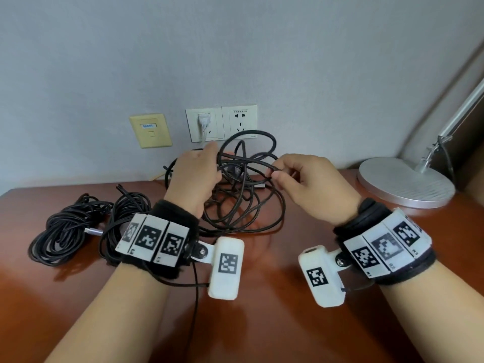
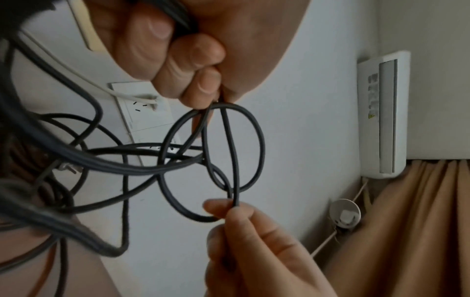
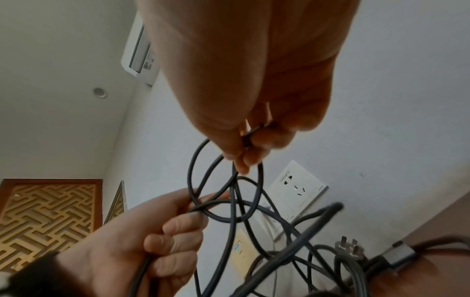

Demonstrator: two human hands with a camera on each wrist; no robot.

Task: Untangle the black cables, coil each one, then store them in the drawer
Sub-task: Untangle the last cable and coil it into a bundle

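Cable (image 2: 262, 149), black and tangled, strung between the hands above the worktop (image 1: 262, 323): left hand (image 1: 195, 179) grips a bunch of loops, right hand (image 1: 314, 184) pinches one strand, rest trails on the worktop beneath.
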